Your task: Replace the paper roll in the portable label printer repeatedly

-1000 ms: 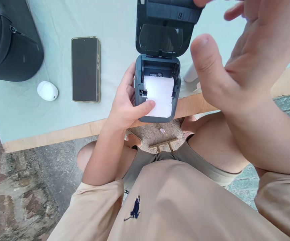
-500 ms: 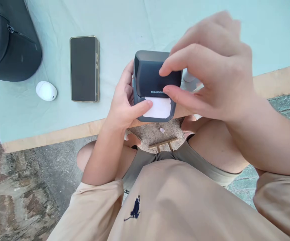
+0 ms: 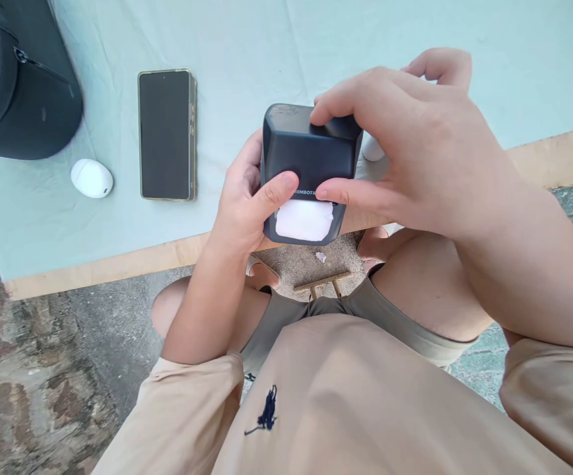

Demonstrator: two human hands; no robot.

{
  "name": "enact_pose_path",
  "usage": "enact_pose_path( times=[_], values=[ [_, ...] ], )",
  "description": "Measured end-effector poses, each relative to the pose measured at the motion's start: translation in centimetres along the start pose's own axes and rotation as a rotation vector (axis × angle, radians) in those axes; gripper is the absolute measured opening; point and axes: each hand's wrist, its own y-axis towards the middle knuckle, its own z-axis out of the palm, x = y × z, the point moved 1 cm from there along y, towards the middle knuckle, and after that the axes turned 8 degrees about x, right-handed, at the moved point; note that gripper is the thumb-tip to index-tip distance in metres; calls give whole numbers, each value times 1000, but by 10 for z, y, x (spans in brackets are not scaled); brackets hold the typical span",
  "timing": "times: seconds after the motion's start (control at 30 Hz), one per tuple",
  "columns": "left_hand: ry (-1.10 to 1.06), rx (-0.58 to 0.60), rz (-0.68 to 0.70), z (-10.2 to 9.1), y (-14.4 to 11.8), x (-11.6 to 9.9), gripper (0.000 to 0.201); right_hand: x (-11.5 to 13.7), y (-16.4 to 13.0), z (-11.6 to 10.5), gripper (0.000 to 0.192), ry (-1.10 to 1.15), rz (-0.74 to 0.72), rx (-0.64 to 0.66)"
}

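Note:
A dark label printer (image 3: 311, 155) marked NIIMBOT is held over the near edge of the table, with a white label (image 3: 303, 221) showing at its lower front. My left hand (image 3: 249, 198) is closed around the printer's left side, its thumb pressed on the front just above the label. My right hand (image 3: 410, 138) grips the lid from the right: the index fingertip is on the top and the thumb is at the lid's lower front edge, partly covering the lettering. Its other fingers are folded or lifted away. The printer's underside is hidden.
A phone (image 3: 164, 135) lies face up on the pale cloth (image 3: 247, 59). Left of it are a white rounded case (image 3: 92, 178) and a black zipped bag (image 3: 24, 86). Behind my right hand a white object (image 3: 373, 150) is partly hidden. The wooden table edge (image 3: 118, 270) runs below.
My right hand has come down onto the lid, its thumb and index finger now touching it. The printer has tilted so more of its top shows. My left thumb has moved up off the label.

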Motion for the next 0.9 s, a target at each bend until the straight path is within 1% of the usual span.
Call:
enact_pose_path(
  times=[0.1, 0.17, 0.27, 0.37, 0.43, 0.5, 0.57, 0.63, 0.77, 0.9],
  values=[
    [-11, -45, 4, 1, 0, 0, 47, 3, 2, -1, 54, -2, 63, 35],
    [9, -69, -4, 0, 0, 1, 48, 2, 3, -1, 56, 10, 68, 56],
    [17, -46, -11, 1, 0, 1, 50, -3, 4, 0, 55, 24, 55, 66],
    [-48, -42, -29, 1, 4, -1, 47, -6, 4, 0, 55, 19, 48, 47],
    [-85, -57, -40, -2, 7, 1, 51, -7, 4, 0, 58, 23, 57, 41],
    [-84, -32, -36, -6, 10, 5, 55, -7, 4, 0, 60, 24, 82, 53],
    [-69, -22, -20, -11, 11, 10, 51, -7, 3, 1, 59, 26, 99, 59],
    [-60, -29, 6, -14, 11, 13, 42, -8, 3, 3, 56, 31, 81, 58],
    [-51, -13, 32, -12, 8, 10, 41, -7, 3, 4, 53, 22, 27, 39],
    [-26, -102, -16, -7, 7, 2, 35, -4, 2, 3, 53, -7, 51, 55]
  ],
)
